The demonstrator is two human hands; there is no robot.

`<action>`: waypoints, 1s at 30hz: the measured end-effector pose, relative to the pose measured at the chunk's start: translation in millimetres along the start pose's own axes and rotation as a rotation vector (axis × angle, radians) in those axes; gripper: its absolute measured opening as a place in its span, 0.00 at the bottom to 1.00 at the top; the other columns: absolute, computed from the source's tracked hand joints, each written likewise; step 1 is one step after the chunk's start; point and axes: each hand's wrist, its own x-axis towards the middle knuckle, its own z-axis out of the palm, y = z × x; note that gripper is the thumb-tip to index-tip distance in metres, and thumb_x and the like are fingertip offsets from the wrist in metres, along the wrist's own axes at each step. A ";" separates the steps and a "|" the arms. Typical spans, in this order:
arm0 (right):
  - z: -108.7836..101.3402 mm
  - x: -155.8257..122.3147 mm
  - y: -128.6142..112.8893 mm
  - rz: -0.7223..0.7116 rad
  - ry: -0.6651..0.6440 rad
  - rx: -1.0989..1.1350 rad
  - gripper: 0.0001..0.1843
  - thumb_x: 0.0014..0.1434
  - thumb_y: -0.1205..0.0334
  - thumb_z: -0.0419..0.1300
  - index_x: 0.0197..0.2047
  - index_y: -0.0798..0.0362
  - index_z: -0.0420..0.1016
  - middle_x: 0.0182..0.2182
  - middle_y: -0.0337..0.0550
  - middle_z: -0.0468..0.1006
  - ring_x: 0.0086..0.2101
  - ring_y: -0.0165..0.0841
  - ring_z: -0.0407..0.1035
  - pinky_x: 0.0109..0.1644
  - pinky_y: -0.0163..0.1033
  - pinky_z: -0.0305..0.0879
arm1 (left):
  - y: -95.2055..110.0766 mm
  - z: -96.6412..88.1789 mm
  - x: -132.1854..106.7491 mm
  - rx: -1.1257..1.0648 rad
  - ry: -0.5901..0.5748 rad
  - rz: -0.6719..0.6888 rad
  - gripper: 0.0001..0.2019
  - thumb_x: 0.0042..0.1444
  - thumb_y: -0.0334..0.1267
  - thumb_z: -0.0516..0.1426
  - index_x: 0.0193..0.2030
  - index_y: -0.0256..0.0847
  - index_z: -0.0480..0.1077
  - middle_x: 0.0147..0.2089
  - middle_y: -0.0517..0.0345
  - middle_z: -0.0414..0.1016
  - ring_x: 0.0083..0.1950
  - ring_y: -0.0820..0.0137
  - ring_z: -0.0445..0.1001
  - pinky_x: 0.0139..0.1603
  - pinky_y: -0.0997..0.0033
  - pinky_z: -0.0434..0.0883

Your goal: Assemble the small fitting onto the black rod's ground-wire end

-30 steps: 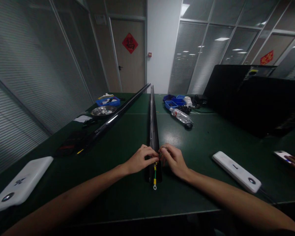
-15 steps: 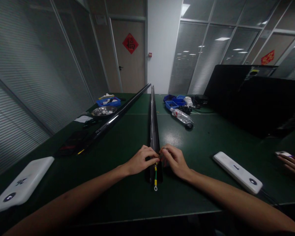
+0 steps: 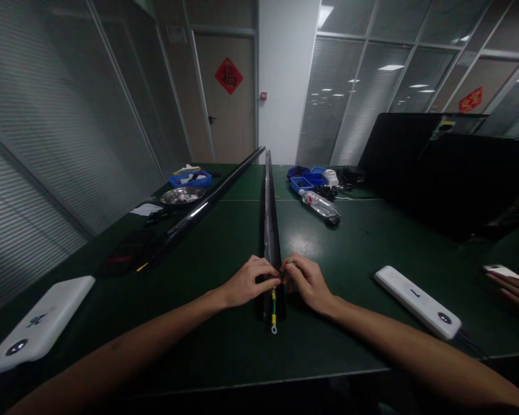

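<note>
A long dark metal channel (image 3: 272, 230) runs away from me down the middle of the green table. Over its near end my left hand (image 3: 251, 281) has thumb and fingers pinched together, at the top of a short green-yellow wire (image 3: 274, 305) with a ring terminal. That wire hangs down along the channel toward me. Just to the right, my right hand (image 3: 307, 281) curls its fingers closed against the channel's edge, fingertips almost meeting the left ones. Whatever small part lies between the fingertips is hidden.
Left lie a second long dark channel (image 3: 199, 210), a metal bowl (image 3: 182, 196), a blue tray (image 3: 199, 180) and a white power bank (image 3: 38, 323). Rightward are a plastic bottle (image 3: 320, 203), blue bins (image 3: 303, 184), another white power bank (image 3: 419, 302), dark panels (image 3: 432, 178) and another person's hand (image 3: 512, 288) on a phone.
Both my hands stay in almost the same place, with only slight finger movement at the channel. The phone's screen under the other person's hand looks whiter.
</note>
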 end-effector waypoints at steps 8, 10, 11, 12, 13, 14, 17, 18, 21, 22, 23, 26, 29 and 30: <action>1.2 -0.5 -3.2 0.013 0.019 0.001 0.15 0.73 0.52 0.54 0.40 0.53 0.74 0.31 0.40 0.73 0.24 0.28 0.71 0.26 0.32 0.70 | 2.5 -1.0 0.3 -0.001 -0.005 -0.013 0.10 0.69 0.43 0.56 0.46 0.43 0.77 0.45 0.55 0.78 0.50 0.64 0.72 0.56 0.62 0.62; 1.0 -0.4 -3.4 0.000 0.020 -0.013 0.15 0.73 0.52 0.54 0.41 0.53 0.74 0.32 0.41 0.73 0.25 0.28 0.71 0.26 0.32 0.70 | 2.9 -0.9 0.5 -0.001 -0.004 -0.011 0.10 0.69 0.43 0.56 0.46 0.42 0.77 0.45 0.56 0.78 0.50 0.64 0.72 0.56 0.62 0.62; 0.7 -0.2 -3.7 -0.010 0.018 -0.022 0.15 0.73 0.53 0.53 0.41 0.53 0.74 0.32 0.41 0.73 0.25 0.28 0.71 0.27 0.32 0.69 | 3.1 -0.9 0.5 0.001 -0.002 -0.010 0.09 0.69 0.43 0.57 0.45 0.42 0.77 0.45 0.56 0.77 0.50 0.65 0.72 0.56 0.63 0.62; 0.3 0.0 -4.1 -0.021 0.016 -0.031 0.15 0.73 0.53 0.53 0.40 0.53 0.74 0.32 0.41 0.73 0.25 0.28 0.70 0.27 0.32 0.69 | 3.3 -1.0 0.4 0.001 0.000 -0.010 0.09 0.69 0.42 0.57 0.45 0.42 0.77 0.45 0.56 0.77 0.50 0.65 0.72 0.56 0.63 0.62; -0.2 0.3 -4.5 -0.030 0.012 -0.037 0.16 0.73 0.53 0.53 0.40 0.53 0.74 0.32 0.41 0.73 0.25 0.28 0.70 0.27 0.33 0.69 | 3.4 -1.1 0.3 0.001 0.000 -0.010 0.09 0.68 0.42 0.57 0.45 0.42 0.77 0.45 0.57 0.77 0.50 0.65 0.72 0.56 0.63 0.62; -0.6 0.6 -5.0 -0.036 0.006 -0.041 0.16 0.73 0.53 0.52 0.40 0.53 0.74 0.31 0.41 0.72 0.25 0.28 0.70 0.27 0.33 0.69 | 3.4 -1.4 0.2 0.000 -0.002 -0.010 0.08 0.68 0.42 0.58 0.45 0.42 0.77 0.45 0.57 0.77 0.50 0.65 0.72 0.56 0.63 0.62; -1.5 1.1 -5.7 -0.037 -0.013 -0.036 0.17 0.74 0.52 0.51 0.40 0.53 0.74 0.30 0.40 0.72 0.24 0.28 0.69 0.28 0.33 0.69 | 3.4 -2.2 -0.7 -0.005 -0.016 -0.013 0.09 0.68 0.43 0.58 0.47 0.43 0.77 0.46 0.56 0.77 0.51 0.65 0.72 0.56 0.63 0.62; -1.6 1.2 -5.5 -0.037 -0.015 -0.030 0.17 0.74 0.52 0.51 0.40 0.53 0.74 0.31 0.41 0.72 0.24 0.28 0.69 0.27 0.33 0.69 | 3.4 -2.5 -1.0 -0.004 -0.020 -0.015 0.09 0.69 0.43 0.57 0.47 0.43 0.77 0.46 0.56 0.77 0.51 0.64 0.71 0.56 0.63 0.62; -1.8 0.7 -4.5 -0.045 -0.022 -0.034 0.18 0.74 0.51 0.50 0.40 0.53 0.74 0.31 0.41 0.72 0.25 0.29 0.69 0.28 0.34 0.69 | 3.5 -2.8 -1.5 0.002 -0.021 -0.023 0.10 0.69 0.43 0.57 0.47 0.43 0.77 0.47 0.56 0.77 0.51 0.64 0.71 0.56 0.62 0.62; -1.9 0.5 -4.2 -0.050 -0.021 -0.048 0.18 0.74 0.52 0.51 0.40 0.53 0.75 0.31 0.42 0.72 0.26 0.30 0.69 0.29 0.34 0.69 | 3.5 -2.8 -1.4 0.003 -0.020 -0.024 0.09 0.69 0.43 0.57 0.47 0.43 0.77 0.47 0.56 0.77 0.51 0.64 0.71 0.56 0.63 0.62; -2.0 0.2 -4.1 -0.055 -0.017 -0.066 0.18 0.74 0.52 0.51 0.40 0.54 0.75 0.31 0.42 0.72 0.27 0.30 0.69 0.30 0.34 0.69 | 3.4 -2.7 -1.2 0.004 -0.019 -0.023 0.09 0.69 0.42 0.57 0.46 0.43 0.77 0.46 0.56 0.77 0.51 0.64 0.71 0.56 0.63 0.62; -2.3 -0.3 -5.1 -0.065 0.000 -0.113 0.16 0.74 0.53 0.52 0.41 0.54 0.76 0.32 0.43 0.73 0.29 0.31 0.70 0.32 0.35 0.69 | 2.7 -2.1 -0.5 -0.001 -0.018 -0.013 0.08 0.69 0.41 0.57 0.46 0.42 0.77 0.46 0.56 0.76 0.51 0.65 0.71 0.57 0.63 0.62; -2.3 0.1 -7.4 -0.072 0.001 -0.111 0.16 0.74 0.53 0.52 0.42 0.53 0.76 0.32 0.42 0.73 0.28 0.30 0.69 0.31 0.35 0.68 | 2.0 -1.5 -0.2 -0.003 -0.016 -0.009 0.08 0.69 0.41 0.57 0.46 0.42 0.77 0.46 0.56 0.76 0.50 0.65 0.71 0.57 0.63 0.62; -2.2 0.3 -8.2 -0.075 -0.001 -0.109 0.16 0.74 0.53 0.52 0.42 0.53 0.75 0.32 0.42 0.73 0.27 0.30 0.68 0.31 0.35 0.68 | 2.0 -1.4 -0.3 -0.001 -0.017 -0.010 0.08 0.69 0.41 0.57 0.47 0.42 0.76 0.46 0.56 0.76 0.50 0.64 0.71 0.57 0.62 0.62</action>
